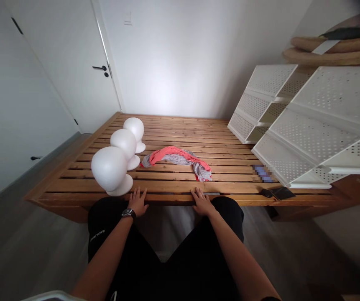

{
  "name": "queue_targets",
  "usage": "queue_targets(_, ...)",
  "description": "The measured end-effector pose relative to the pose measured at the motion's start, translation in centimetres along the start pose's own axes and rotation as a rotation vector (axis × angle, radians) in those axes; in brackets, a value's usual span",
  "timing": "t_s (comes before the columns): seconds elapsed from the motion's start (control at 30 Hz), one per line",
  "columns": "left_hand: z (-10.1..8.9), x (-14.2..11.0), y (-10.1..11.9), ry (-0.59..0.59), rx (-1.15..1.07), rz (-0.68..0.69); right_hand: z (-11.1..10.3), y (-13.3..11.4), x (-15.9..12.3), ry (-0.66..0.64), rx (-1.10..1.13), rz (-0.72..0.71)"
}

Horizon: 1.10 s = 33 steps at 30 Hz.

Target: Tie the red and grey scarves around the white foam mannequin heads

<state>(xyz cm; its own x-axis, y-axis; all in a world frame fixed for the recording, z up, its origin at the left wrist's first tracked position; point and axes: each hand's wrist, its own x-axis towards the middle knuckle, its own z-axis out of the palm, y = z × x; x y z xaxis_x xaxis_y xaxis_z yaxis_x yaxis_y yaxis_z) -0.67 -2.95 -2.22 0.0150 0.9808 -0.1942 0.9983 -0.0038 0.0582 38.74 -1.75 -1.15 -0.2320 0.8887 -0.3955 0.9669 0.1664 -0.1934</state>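
My left hand lies with fingers spread on the front edge of the slatted wooden bed frame, just right of the nearest mannequin head. My right hand rests on the same edge further right, its fingers apart too. Neither hand holds anything. Beyond and between them, a coral-red and grey scarf lies bunched in an arc on the slats. At the left, three white mannequin heads stand in a row: a near one, a middle one and a far one.
White perforated storage bins stand stacked at the right, with folded tan bedding above. Before them lie a black mouse, a dark flat item and a blurred-out object. A door is at the left.
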Motion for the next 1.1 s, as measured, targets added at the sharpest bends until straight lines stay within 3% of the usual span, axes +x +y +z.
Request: queue_targets(1.1,0.27,0.06,-0.19,0.001,-0.004,0.002,0.04,0.01,0.18,-0.009,-0.001,0.003)
